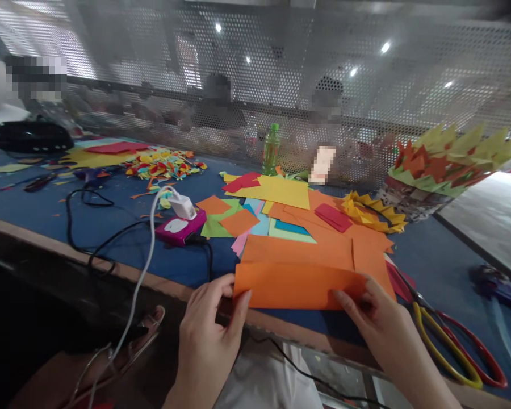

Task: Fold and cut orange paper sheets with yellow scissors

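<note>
A folded strip of orange paper lies at the near edge of the blue table. My left hand pinches its left end between thumb and fingers. My right hand pinches its right end, fingers pressed on the paper. Behind the strip lies a larger orange sheet among a heap of coloured paper pieces.
Scissors with yellow and red handles lie to the right. A pink device with a white charger and cables sits left. A green bottle, a paper-spiked basket, a glue gun and paper scraps stand further off. People sit behind a perforated screen.
</note>
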A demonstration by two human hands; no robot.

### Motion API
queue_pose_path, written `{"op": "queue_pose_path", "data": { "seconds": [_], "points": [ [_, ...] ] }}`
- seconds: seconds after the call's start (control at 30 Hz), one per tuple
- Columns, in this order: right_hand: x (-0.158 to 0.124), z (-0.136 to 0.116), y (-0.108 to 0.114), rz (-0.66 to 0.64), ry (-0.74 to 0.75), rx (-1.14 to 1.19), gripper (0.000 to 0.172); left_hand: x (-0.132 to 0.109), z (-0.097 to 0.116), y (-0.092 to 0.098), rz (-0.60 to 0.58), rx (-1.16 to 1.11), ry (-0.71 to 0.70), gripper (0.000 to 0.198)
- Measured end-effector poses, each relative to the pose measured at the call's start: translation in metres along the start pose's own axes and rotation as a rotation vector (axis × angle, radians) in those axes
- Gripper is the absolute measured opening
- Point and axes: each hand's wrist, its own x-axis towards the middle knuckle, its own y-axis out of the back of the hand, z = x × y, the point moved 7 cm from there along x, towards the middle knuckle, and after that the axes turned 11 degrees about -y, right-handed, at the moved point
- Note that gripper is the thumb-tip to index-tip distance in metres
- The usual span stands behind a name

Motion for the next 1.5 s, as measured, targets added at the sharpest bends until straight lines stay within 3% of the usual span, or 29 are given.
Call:
{"op": "queue_pose_path", "data": {
  "seconds": [0.2, 0.53, 0.67, 0.8, 1.03, 1.1, 1.17, 1.3, 1.43, 1.5],
  "points": [
    [0.006, -0.002, -0.006, 0.093, -0.039, -0.153, 0.062, 0.008, 0.004, -0.004, 0.013, 0.119, -0.057, 0.032],
    [0.008, 0.003, -0.011, 0.119, -0.024, -0.191, 0.066, 0.01, 0.014, -0.005, -0.025, 0.231, -0.183, 0.033],
    [0.012, 0.011, -0.012, 0.072, -0.075, -0.19, 0.072, 0.002, 0.032, -0.02, -0.22, 0.193, -0.434, 0.049],
    [0.014, 0.015, -0.013, -0.011, -0.056, -0.138, 0.07, -0.007, 0.04, -0.04, -0.398, 0.276, -0.637, 0.046],
    [0.016, 0.014, -0.013, -0.024, -0.037, -0.122, 0.071, -0.011, 0.034, -0.046, -0.386, 0.244, -0.664, 0.051],
    [0.016, 0.015, -0.013, -0.019, -0.068, -0.113, 0.071, -0.011, 0.033, -0.038, -0.309, 0.133, -0.61, 0.046],
    [0.015, 0.016, -0.012, -0.014, -0.097, -0.121, 0.069, -0.009, 0.028, -0.023, -0.197, -0.018, -0.466, 0.041],
    [0.013, 0.017, -0.011, 0.002, -0.119, -0.164, 0.068, -0.007, 0.005, 0.01, -0.03, -0.12, -0.015, 0.035],
    [0.011, 0.013, -0.008, 0.049, -0.112, -0.154, 0.072, -0.015, -0.008, 0.031, 0.067, -0.165, 0.294, 0.014],
    [0.009, 0.011, -0.005, 0.076, -0.116, -0.1, 0.07, -0.022, -0.014, 0.029, 0.039, -0.288, 0.445, 0.008]
  ]
}}
